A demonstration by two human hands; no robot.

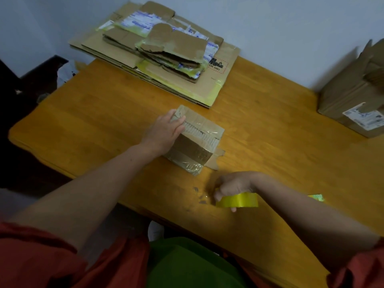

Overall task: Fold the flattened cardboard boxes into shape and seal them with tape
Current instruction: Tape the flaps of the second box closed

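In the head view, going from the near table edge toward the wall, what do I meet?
Tape roll in the right hand → box held by the left hand → cardboard stack.

Only one bit can be read — "UN 3481". It stands in black on a sticker [218,66] with a red striped edge, upper middle of the frame, on the big flat cardboard sheet [208,89] at the bottom of the pile. The black marks above the number are too blurry. The blue-printed labels [139,23] higher on the pile, and the white label [362,118] on the brown box [342,90] at the right edge — too fuzzy to read.
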